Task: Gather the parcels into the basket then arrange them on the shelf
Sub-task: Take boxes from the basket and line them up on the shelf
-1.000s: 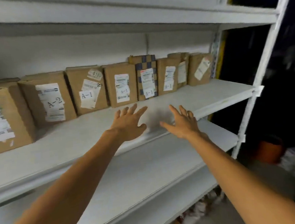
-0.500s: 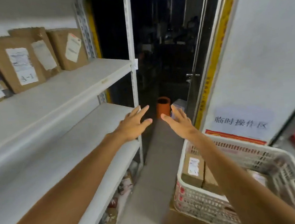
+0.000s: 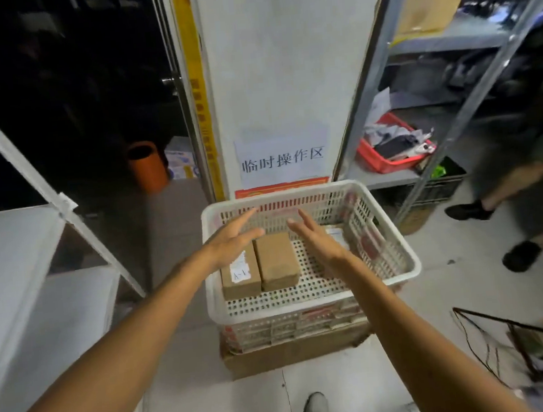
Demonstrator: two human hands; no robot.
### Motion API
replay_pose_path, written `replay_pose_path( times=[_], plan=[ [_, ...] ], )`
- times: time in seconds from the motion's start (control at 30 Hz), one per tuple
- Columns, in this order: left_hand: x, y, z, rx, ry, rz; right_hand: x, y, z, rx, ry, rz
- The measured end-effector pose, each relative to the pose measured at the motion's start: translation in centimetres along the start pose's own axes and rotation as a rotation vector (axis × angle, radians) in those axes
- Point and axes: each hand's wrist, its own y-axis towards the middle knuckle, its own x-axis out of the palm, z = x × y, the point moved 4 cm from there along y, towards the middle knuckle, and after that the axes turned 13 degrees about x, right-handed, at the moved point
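A white perforated plastic basket point(image 3: 399, 260) sits on a flat cardboard box on the floor ahead of me. Two brown cardboard parcels lie side by side in its left half: one with a white label point(image 3: 240, 274), one plain point(image 3: 276, 261). A third parcel with a label point(image 3: 336, 234) peeks out behind my right hand. My left hand point(image 3: 232, 239) hovers open over the labelled parcel, fingers stretched. My right hand point(image 3: 315, 238) hovers open over the basket's middle. Neither hand holds anything.
The white shelf point(image 3: 22, 260) with its slanted upright stands at my left. A white pillar with a paper sign point(image 3: 284, 158) rises behind the basket. A red tray point(image 3: 388, 162) sits on a metal rack at right. Another person's legs point(image 3: 520, 217) stand far right. A wire frame point(image 3: 522, 348) lies lower right.
My view has swung right and down, away from the shelf's row of parcels to the basket on the floor. Both empty hands have moved over the basket.
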Motion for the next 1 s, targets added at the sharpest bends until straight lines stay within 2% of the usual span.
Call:
replay_pose_path(
  times=[0.07,0.2,0.63,0.77,1.0],
  plan=[
    [1.7,2.6,-0.9,0.002,0.036,-0.041,-2.4,2.4,2.8,0.045,0.001,0.030],
    [4.3,7.5,-2.9,-0.035,0.131,-0.063,-6.6,9.7,10.2,0.093,-0.013,-0.047],
    [9.3,18.8,-9.9,-0.220,0.092,-0.185,-13.6,15.4,11.6,0.299,0.054,-0.027],
    [11.6,22.7,-12.4,-0.203,0.073,-0.280,-16.0,17.7,15.0,0.399,0.032,0.072],
    [17.4,29.3,-17.4,-0.229,0.004,-0.361,-19.1,23.3,20.3,0.487,0.005,0.117]
  ],
)
